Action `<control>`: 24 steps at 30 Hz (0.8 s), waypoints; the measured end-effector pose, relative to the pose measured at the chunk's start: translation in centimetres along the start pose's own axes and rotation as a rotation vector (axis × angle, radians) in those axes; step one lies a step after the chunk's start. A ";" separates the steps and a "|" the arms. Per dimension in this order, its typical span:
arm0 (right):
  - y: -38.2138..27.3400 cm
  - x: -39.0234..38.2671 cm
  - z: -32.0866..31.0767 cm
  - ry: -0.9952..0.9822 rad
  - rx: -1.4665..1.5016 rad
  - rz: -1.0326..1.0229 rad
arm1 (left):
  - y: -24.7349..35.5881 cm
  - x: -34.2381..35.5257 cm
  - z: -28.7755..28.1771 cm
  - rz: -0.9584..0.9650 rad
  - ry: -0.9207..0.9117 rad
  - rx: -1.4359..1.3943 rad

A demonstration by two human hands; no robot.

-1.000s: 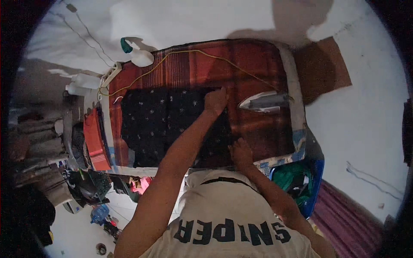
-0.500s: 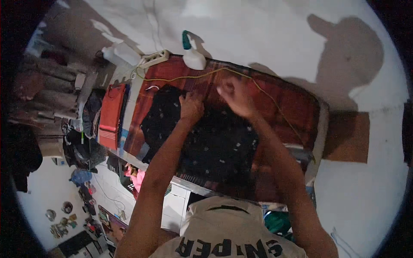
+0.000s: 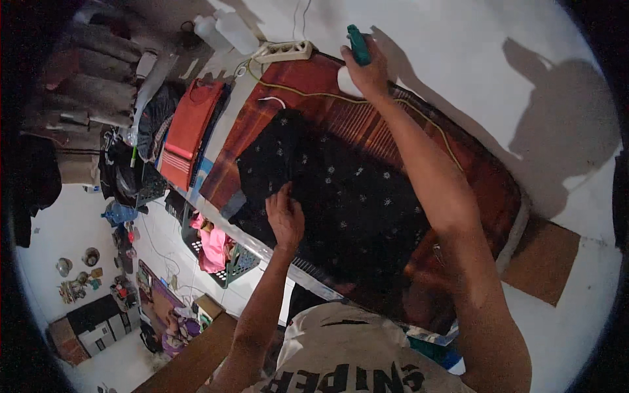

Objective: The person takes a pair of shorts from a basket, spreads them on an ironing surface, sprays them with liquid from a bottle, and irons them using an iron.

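A black garment (image 3: 347, 216) with small white motifs lies spread over a reddish-brown striped cloth (image 3: 321, 72) on a table. My left hand (image 3: 285, 219) rests on the garment's left part, with its fingers stretched over the fabric and the thumb apart. At the far edge, my right hand (image 3: 371, 72) is wrapped round the neck of a spray bottle (image 3: 347, 80) with a green head and a white body. Its fingers partly hide the bottle.
A yellow cord (image 3: 314, 93) crosses the cloth from a power strip (image 3: 285, 51). White jugs (image 3: 237, 31) stand behind at the left. Folded orange cloth (image 3: 190, 134) lies on the left end. Below the near edge is a dark basket (image 3: 239, 265) with pink cloth.
My right hand has moved from above the garment to the spray bottle and taken hold of it. My left hand has slid nearer to me over the garment. The view has shifted.
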State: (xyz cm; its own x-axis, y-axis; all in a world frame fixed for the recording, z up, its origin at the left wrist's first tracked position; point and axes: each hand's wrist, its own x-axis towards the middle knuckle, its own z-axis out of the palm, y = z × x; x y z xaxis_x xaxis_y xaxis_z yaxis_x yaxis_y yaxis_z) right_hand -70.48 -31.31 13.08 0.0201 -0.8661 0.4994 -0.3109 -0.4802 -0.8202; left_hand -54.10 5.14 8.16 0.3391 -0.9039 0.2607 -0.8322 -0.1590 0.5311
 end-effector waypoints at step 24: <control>-7.7 -26.3 -18.4 -0.392 0.016 1.107 | -4.7 -8.5 -4.2 0.244 -0.259 0.263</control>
State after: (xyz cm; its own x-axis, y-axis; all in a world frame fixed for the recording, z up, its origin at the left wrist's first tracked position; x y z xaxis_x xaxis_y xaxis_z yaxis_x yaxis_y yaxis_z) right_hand -86.05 -2.24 11.38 0.0385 -0.7943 -0.6062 -0.3305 0.5624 -0.7579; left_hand -51.25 15.23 6.87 0.0260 -0.9918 0.1249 -0.9690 0.0058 0.2472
